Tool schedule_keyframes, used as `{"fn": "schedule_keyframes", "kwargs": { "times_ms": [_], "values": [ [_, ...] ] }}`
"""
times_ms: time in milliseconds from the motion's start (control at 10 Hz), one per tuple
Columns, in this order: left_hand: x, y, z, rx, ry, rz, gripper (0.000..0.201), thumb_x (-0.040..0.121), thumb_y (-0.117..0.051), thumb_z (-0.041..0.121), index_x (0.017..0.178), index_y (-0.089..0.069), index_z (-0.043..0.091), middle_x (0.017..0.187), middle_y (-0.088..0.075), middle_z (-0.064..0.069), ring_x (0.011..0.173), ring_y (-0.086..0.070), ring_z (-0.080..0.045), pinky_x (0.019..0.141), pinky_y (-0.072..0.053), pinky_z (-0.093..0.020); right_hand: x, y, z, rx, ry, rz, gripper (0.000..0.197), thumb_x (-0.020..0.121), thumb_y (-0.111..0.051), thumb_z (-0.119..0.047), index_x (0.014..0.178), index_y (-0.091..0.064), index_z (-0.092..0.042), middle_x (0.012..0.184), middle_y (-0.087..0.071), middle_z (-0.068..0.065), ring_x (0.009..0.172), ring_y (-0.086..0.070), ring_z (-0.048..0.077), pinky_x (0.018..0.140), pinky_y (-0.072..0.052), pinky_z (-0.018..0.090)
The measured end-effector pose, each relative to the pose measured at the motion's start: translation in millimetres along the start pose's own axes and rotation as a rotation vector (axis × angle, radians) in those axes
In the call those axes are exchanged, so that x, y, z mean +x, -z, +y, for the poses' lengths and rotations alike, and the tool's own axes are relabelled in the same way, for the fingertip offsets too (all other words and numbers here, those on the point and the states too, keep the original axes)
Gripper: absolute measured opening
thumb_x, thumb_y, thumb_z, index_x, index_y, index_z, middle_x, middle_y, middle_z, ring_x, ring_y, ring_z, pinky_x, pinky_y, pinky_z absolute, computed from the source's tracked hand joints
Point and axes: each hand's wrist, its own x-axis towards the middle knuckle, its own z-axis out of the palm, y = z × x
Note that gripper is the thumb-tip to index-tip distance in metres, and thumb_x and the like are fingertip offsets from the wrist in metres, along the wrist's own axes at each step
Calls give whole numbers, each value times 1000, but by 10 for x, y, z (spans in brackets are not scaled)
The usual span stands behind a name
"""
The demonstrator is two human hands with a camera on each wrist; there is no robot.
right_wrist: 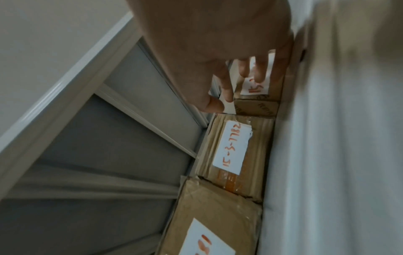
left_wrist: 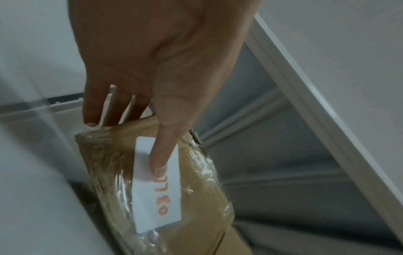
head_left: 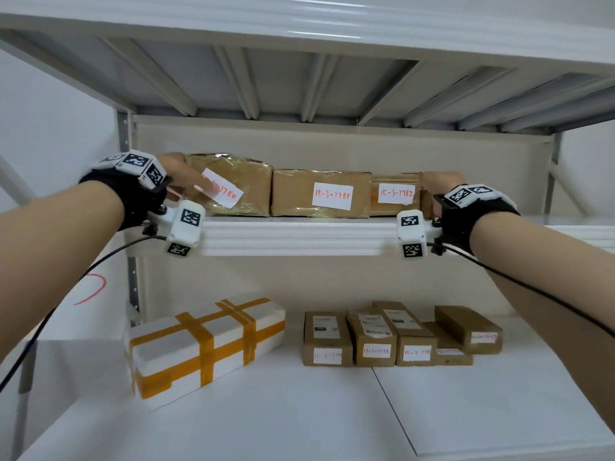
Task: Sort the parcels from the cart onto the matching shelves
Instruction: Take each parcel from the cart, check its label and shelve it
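Brown parcels with white labels in red writing stand in a row on the middle shelf (head_left: 299, 234). Parcel 7780 (head_left: 246, 181) (left_wrist: 196, 198), wrapped in glossy tape, is at the left end. My left hand (head_left: 176, 174) (left_wrist: 139, 107) lays its thumb on that label, and its straight fingers touch the parcel's left end. Parcels 7781 (head_left: 293, 197) (right_wrist: 207, 215) and 7782 (head_left: 392, 179) (right_wrist: 255, 151) follow to the right. My right hand (head_left: 439, 184) (right_wrist: 240, 72) rests straight fingers on the front of a fourth labelled parcel (right_wrist: 257, 105), which is mostly hidden in the head view.
The ribbed underside of the upper shelf (head_left: 299, 88) hangs close above the parcels. On the lower shelf lie a white foam box with orange tape (head_left: 206, 341) and several small brown boxes (head_left: 399, 334). A grey upright post (head_left: 124, 134) stands at the left.
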Motion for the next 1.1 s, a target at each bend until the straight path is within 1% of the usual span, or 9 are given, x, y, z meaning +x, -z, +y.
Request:
{"fn": "schedule_keyframes", "kwargs": {
  "times_ms": [100,200,300,400,500,700,800,900,1100],
  "values": [
    [54,-83,178,192,-14,30,61,63,-84,60,94,-63,12,87,-70,-11,82,-66,-29,80,-56,-39,-118,51,-120,170,-9,-85,50,90,-58,-34,137,-57,-17,131,-57,3,107,-55,23,77,-51,32],
    [267,-87,347,347,34,70,79,42,-79,80,82,-65,12,71,-71,-10,66,-70,-26,74,-59,-35,12,57,-219,99,29,-222,44,89,-64,-34,128,-57,-17,128,-58,10,105,-52,24,103,-49,44],
    [411,-50,515,389,86,13,76,32,-87,69,72,-73,5,71,-74,-14,67,-74,-32,79,-58,-48,30,70,-347,70,51,-329,36,84,-73,-33,112,-57,-16,113,-58,8,107,-53,28,106,-47,45],
    [308,-82,693,439,75,-68,50,61,-89,48,74,-71,2,71,-72,-14,70,-69,-31,88,-56,-44,108,34,-457,25,34,-410,46,61,-84,-37,96,-62,-17,124,-60,11,116,-58,32,109,-45,49],
    [482,-71,765,507,83,-75,71,40,-87,71,73,-75,9,79,-76,-14,77,-73,-32,86,-57,-46,164,-33,-522,28,63,-472,24,84,-76,-33,93,-61,-16,125,-58,13,113,-57,31,111,-44,48],
    [577,-212,991,402,164,-217,120,18,-82,82,112,-65,10,110,-71,-18,99,-70,-37,92,-53,-51,265,-129,-542,-155,50,-539,35,85,-75,-42,99,-60,-14,122,-62,13,110,-59,32,107,-47,47],
    [586,-306,1098,379,171,-225,103,34,-84,79,106,-64,8,105,-69,-17,94,-68,-33,87,-55,-44,351,-174,-592,-298,75,-530,56,73,-78,-59,101,-62,-13,108,-68,8,103,-65,27,101,-51,43],
    [928,-391,1143,435,215,-230,128,26,-73,91,124,-57,10,113,-65,-18,106,-63,-36,93,-50,-48,421,-128,-612,-285,113,-458,56,56,-86,-61,89,-71,-18,89,-70,4,75,-68,20,67,-57,29],
    [86,-485,1623,453,227,-175,88,90,-52,62,144,-34,-5,121,-55,-26,106,-56,-36,92,-42,-40,375,-24,-740,-102,203,-477,13,94,-67,-21,91,-59,-11,98,-59,6,86,-58,22,56,-56,22]
  ]
}}
